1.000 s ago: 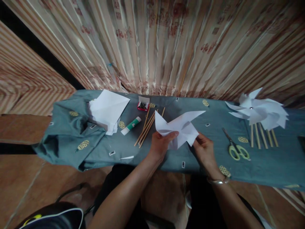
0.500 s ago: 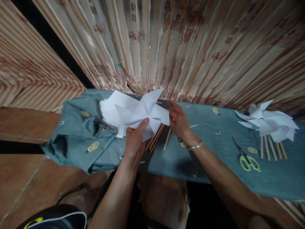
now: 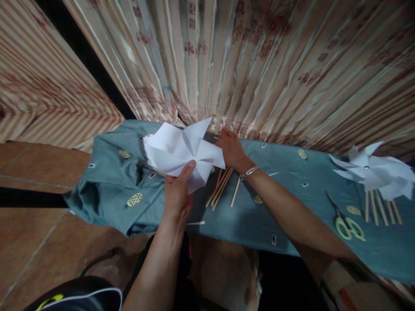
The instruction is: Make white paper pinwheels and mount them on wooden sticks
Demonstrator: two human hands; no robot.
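Note:
A white paper pinwheel (image 3: 197,151) is held over the cloth-covered table by my left hand (image 3: 178,190). The left thumb presses near its centre, and the other fingers are beneath the paper. Just beyond the pinwheel's right blade is my right hand (image 3: 231,149), reaching toward the table's far edge. Its fingers are bent and drawn together, pointing down; whatever they grip, if anything, is hidden. Several thin wooden sticks (image 3: 220,190) lie below that hand, partly covered by the pinwheel. White paper (image 3: 157,144) lies behind the pinwheel on the left.
Finished-looking white pinwheels (image 3: 372,170) on wooden sticks (image 3: 382,209) lie at the right end. Scissors with pale green handles (image 3: 348,226) rest nearby on the blue-green cloth (image 3: 292,216). A pleated curtain (image 3: 207,65) hangs along the table's far side.
My right hand has left the pinwheel's right blade and moved toward the far edge, its fingers bending downward. My left hand still holds the pinwheel, now slightly farther left. The view has shifted a little.

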